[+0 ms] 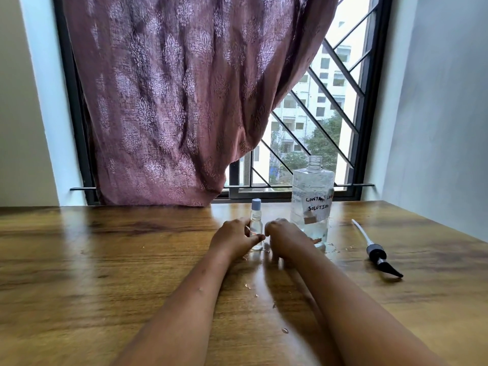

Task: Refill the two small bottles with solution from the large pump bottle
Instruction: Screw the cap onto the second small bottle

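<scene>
Both bare forearms are stretching forward over the wooden table (105,260), entering from the bottom edge, which is cutting off the elbows. A few droplets (284,331) are lying on the wood between them.

The left hand (233,240) is gripping a small bottle (255,223) that is standing upright. Its thumb is crossing the front low down and its fingers are curling round the left side. The bottle's blue cap (256,204) is showing above the hand.

Just to the right, the right hand (286,240) is arching knuckles-up with its fingers pointing down. Its fingertips are hidden, so I cannot tell whether it is holding anything.

Behind it the large bottle (313,191) is standing with its neck open, its handwritten label (318,204) only partly readable. The pump (376,253) is lying apart at the right.

A patterned curtain (184,101) is covering most of the barred window (330,114).
</scene>
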Tool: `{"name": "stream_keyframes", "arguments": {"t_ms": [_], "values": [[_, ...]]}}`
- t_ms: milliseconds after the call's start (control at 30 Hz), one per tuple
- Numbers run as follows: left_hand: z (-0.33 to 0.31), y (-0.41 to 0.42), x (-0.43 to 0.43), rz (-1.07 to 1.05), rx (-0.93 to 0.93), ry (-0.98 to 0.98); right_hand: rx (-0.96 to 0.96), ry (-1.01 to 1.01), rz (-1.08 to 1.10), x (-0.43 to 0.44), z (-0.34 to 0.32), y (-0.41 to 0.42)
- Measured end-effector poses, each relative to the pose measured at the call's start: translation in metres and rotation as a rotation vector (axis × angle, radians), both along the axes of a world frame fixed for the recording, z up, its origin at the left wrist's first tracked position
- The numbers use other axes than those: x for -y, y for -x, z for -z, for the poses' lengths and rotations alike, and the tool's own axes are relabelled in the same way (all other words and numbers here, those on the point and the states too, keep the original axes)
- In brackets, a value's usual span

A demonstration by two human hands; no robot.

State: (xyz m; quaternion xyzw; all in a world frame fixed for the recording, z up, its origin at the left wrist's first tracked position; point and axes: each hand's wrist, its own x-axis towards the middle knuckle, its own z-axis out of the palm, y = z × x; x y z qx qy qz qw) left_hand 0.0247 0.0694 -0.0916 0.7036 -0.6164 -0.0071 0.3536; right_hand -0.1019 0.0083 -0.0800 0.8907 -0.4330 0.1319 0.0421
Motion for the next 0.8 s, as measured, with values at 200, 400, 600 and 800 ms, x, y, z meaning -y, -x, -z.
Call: {"name": "stream_keyframes", "arguments": {"t_ms": [200,400,600,800], "values": [[0.001,-0.001,0.000,0.006,-0.018,-0.010,0.286,0.035,-0.082,-0.002,-0.008,0.005],[0.001,-0.001,0.000,0.011,-0.033,-0.021,0.892,-0.124,-0.219,-0.006,-0.024,0.004],[0.000,0.000,-0.001,0.035,-0.045,-0.021,1.020,-0.389,-0.269,-0.009,-0.018,-0.004],[0.001,-0.001,0.000,0.027,-0.055,-0.037,0.942,-0.434,-0.249,-0.004,-0.009,-0.001]]}}
